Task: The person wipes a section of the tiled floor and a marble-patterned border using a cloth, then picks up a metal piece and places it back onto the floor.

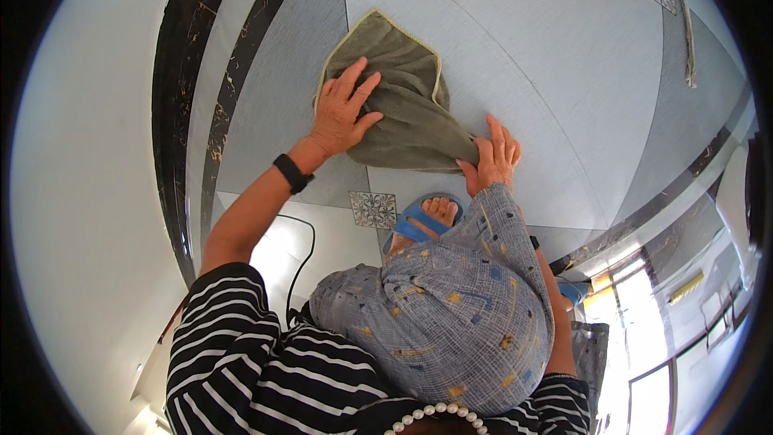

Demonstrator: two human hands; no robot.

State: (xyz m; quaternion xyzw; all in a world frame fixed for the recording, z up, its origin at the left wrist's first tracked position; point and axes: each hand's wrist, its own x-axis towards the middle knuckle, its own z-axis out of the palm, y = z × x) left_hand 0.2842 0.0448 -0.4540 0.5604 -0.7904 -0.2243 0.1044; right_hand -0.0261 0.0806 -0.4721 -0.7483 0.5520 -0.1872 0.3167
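A grey-green cloth (410,127) with a pale yellow stitched edge lies partly folded on the grey tiled floor before me. My left hand (345,110) rests on its left part, fingers spread, palm down. At the cloth's narrowed right end, my right hand (494,154) pinches a gathered corner between thumb and fingers. My knee, in patterned grey trousers (447,326), and a blue sandal (423,217) are just below the cloth.
A wall (90,133) with a black marbled skirting (172,103) rises at the left. A thin black cable (313,241) lies at my left side. A pale strip-like object (687,30) lies on the floor at the upper right. Bright reflections show at the lower right.
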